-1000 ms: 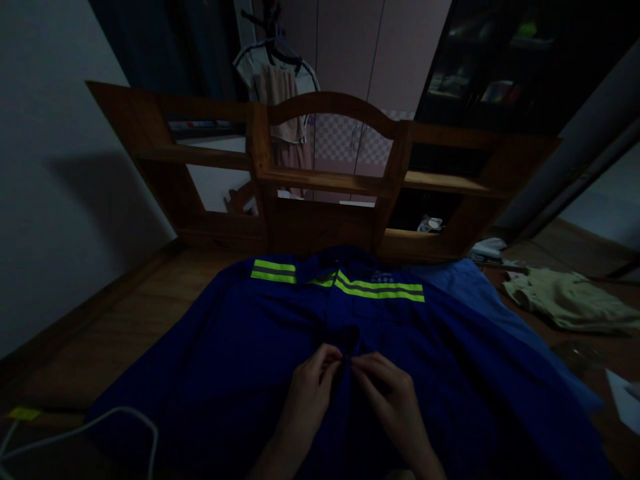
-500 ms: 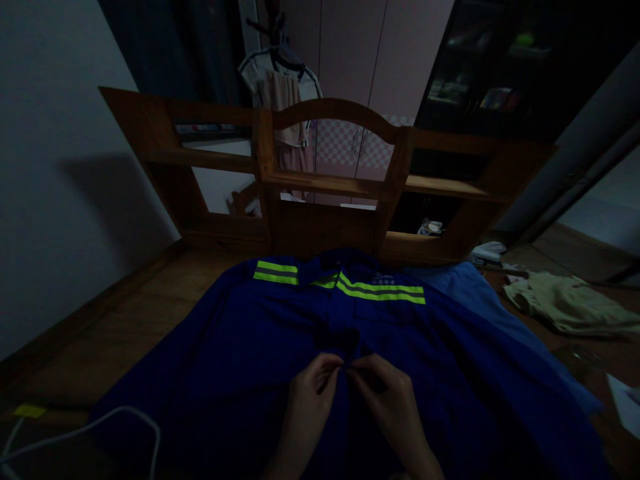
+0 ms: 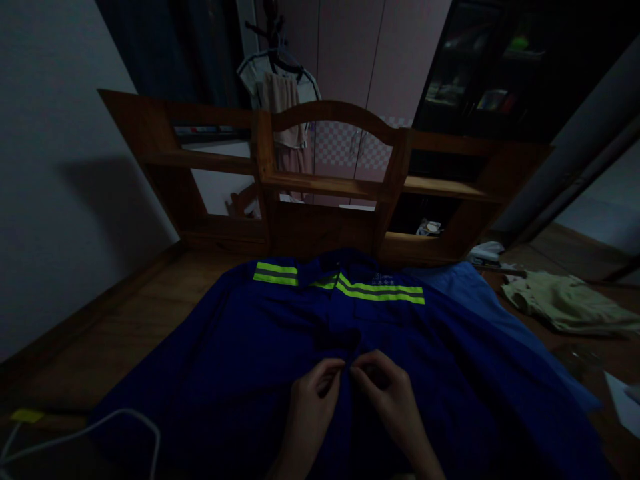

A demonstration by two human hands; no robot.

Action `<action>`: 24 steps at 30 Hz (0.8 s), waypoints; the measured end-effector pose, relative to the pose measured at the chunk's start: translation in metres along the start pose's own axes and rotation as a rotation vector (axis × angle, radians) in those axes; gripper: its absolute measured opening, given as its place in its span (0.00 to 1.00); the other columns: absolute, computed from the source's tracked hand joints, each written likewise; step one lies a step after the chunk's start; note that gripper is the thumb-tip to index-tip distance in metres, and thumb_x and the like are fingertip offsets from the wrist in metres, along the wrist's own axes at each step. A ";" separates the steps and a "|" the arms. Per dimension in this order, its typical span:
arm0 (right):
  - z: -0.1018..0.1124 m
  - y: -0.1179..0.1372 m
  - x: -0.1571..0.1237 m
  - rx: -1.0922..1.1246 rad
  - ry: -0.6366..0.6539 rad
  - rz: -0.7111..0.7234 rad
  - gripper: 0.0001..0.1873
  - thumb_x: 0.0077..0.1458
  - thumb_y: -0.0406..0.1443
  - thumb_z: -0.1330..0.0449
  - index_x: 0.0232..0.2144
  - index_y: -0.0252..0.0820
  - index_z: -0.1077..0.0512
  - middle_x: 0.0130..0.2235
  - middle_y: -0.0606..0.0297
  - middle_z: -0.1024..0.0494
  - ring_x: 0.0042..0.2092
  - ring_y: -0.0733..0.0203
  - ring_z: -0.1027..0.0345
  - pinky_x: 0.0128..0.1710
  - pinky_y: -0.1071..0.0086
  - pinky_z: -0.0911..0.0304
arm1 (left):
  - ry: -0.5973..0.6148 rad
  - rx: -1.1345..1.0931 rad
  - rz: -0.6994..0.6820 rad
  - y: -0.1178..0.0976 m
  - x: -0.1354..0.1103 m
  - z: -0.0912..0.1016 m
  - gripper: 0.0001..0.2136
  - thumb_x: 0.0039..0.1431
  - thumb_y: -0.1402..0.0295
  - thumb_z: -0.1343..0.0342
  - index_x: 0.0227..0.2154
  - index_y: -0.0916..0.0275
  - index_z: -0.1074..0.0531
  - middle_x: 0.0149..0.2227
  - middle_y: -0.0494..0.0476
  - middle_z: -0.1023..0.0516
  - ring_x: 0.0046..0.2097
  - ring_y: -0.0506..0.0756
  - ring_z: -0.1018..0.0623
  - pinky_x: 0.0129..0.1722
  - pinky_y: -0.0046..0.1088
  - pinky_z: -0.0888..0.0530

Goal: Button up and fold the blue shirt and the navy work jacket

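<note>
A dark blue work jacket (image 3: 260,347) with yellow-green and grey reflective bands across its chest lies spread out, collar away from me. Its front opening runs down the middle and bulges up just beyond my fingers. My left hand (image 3: 315,393) pinches the cloth at the left of this opening, thumb against forefinger. Close beside it, my right hand (image 3: 387,387) pinches the facing edge. The fingertips nearly meet. Any button or fastener between them is too dark and small to make out.
A wooden shelf unit (image 3: 330,190) stands behind the jacket. Light blue cloth (image 3: 470,297) lies under its right side, with a pale green garment (image 3: 565,300) farther right. A white cable (image 3: 110,413) loops at the lower left. Clothes (image 3: 283,100) hang behind the shelf.
Both hands keep pinching the jacket front. The right fingertips have shifted very slightly right, widening the gap between the hands a little. The jacket lies as before.
</note>
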State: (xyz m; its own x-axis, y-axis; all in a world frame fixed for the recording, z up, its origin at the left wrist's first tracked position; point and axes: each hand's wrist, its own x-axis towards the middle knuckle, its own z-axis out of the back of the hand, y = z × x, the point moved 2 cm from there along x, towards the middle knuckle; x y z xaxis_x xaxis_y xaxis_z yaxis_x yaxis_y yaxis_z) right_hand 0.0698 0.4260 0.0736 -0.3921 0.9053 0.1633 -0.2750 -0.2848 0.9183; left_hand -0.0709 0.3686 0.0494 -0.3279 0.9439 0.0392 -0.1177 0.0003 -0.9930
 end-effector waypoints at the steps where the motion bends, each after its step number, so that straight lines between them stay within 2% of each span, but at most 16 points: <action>1: 0.000 -0.002 0.001 0.021 0.016 -0.020 0.10 0.56 0.42 0.40 0.30 0.40 0.26 0.30 0.65 0.24 0.31 0.63 0.30 0.30 0.74 0.37 | 0.002 0.006 -0.003 0.001 0.000 0.000 0.09 0.58 0.69 0.49 0.38 0.62 0.25 0.40 0.56 0.20 0.42 0.55 0.20 0.44 0.27 0.24; 6: 0.000 -0.012 0.006 0.148 0.130 -0.121 0.11 0.54 0.42 0.39 0.31 0.39 0.28 0.27 0.67 0.27 0.28 0.65 0.33 0.27 0.75 0.39 | 0.022 -0.020 0.030 0.005 0.001 0.000 0.08 0.58 0.67 0.47 0.37 0.63 0.25 0.39 0.57 0.20 0.43 0.55 0.20 0.44 0.27 0.25; 9: 0.000 -0.016 0.007 0.128 0.161 -0.127 0.10 0.54 0.41 0.39 0.31 0.39 0.28 0.27 0.68 0.27 0.29 0.66 0.34 0.27 0.75 0.40 | 0.030 -0.077 0.072 0.005 0.002 0.000 0.09 0.58 0.64 0.46 0.34 0.63 0.26 0.37 0.56 0.20 0.42 0.55 0.21 0.42 0.26 0.26; 12: -0.002 -0.016 0.005 0.038 0.140 -0.103 0.09 0.56 0.40 0.40 0.31 0.40 0.28 0.29 0.67 0.26 0.29 0.65 0.33 0.28 0.75 0.41 | 0.034 -0.122 0.105 0.003 0.003 0.000 0.10 0.57 0.60 0.44 0.31 0.63 0.27 0.34 0.55 0.21 0.39 0.55 0.21 0.39 0.24 0.26; 16: -0.005 -0.013 0.000 -0.059 0.096 -0.042 0.07 0.57 0.39 0.42 0.31 0.41 0.29 0.30 0.67 0.25 0.30 0.65 0.32 0.29 0.74 0.41 | 0.023 -0.171 0.115 0.003 0.004 -0.001 0.09 0.53 0.61 0.40 0.30 0.62 0.29 0.31 0.54 0.22 0.37 0.55 0.21 0.37 0.24 0.27; 20: -0.005 -0.010 -0.002 -0.098 0.093 0.023 0.05 0.57 0.37 0.42 0.31 0.42 0.29 0.30 0.67 0.26 0.30 0.65 0.33 0.30 0.74 0.41 | 0.021 -0.157 0.108 0.004 0.005 0.000 0.09 0.53 0.62 0.40 0.29 0.62 0.30 0.30 0.53 0.23 0.36 0.54 0.21 0.37 0.24 0.28; 24: -0.004 -0.011 -0.002 -0.100 0.101 0.030 0.05 0.57 0.37 0.41 0.30 0.42 0.29 0.31 0.68 0.26 0.31 0.65 0.32 0.31 0.74 0.41 | 0.045 -0.150 0.118 0.005 0.006 0.001 0.09 0.54 0.62 0.41 0.29 0.62 0.31 0.30 0.52 0.24 0.36 0.54 0.22 0.37 0.24 0.28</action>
State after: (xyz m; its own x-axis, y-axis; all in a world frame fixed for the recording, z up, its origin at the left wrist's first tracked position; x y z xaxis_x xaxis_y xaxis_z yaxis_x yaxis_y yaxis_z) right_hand 0.0705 0.4260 0.0621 -0.4864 0.8610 0.1488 -0.3458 -0.3461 0.8722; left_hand -0.0746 0.3737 0.0444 -0.2889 0.9540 -0.0805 0.0611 -0.0655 -0.9960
